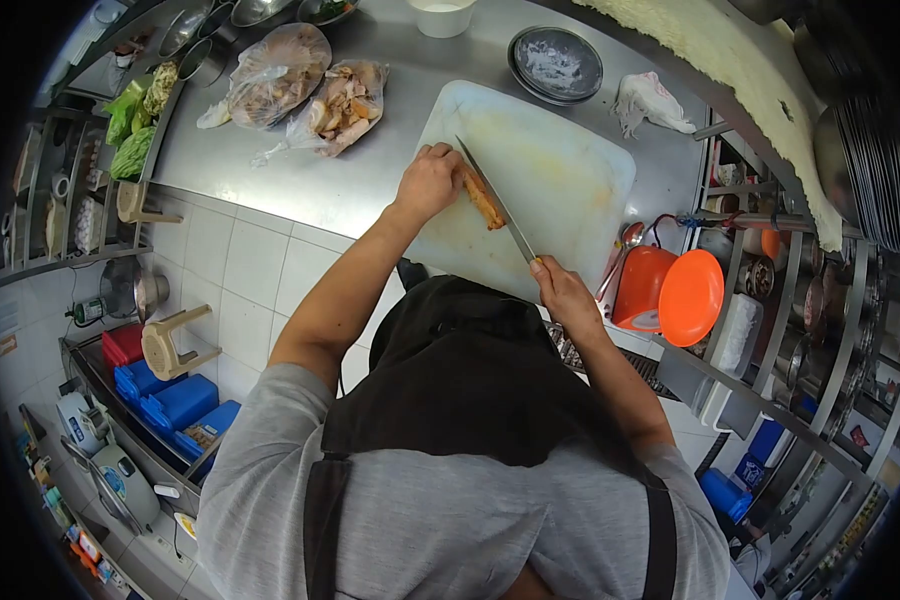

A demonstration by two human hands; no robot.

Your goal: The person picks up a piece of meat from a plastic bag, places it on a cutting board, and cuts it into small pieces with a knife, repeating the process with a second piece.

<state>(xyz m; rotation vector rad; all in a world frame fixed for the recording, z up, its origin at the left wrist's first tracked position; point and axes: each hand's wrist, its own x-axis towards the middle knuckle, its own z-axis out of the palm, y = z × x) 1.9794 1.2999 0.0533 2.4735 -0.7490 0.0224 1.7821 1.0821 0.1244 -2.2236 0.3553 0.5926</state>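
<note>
- Left hand pressed down on the near end of an orange-brown food strip, fingers curled, grip clamped on it.
- Food strip lay on the white cutting board, roughly centre-left of the board, long axis running diagonally.
- Right hand had its grip closed around the handle of a knife; handle end sat at the board's near edge.
- Knife blade ran diagonally across the board, lying along the strip and touching it.
- Cutting board sat on the steel worktop.
- Two clear bags of food lay on the worktop to the left, well apart from the board.
- Dark round pan stood just beyond the board's far edge; crumpled cloth beside it.
- Orange bowls sat to the right, near the right hand, with a spoon resting against them.
- Green vegetables sat at the worktop's left edge.
</note>
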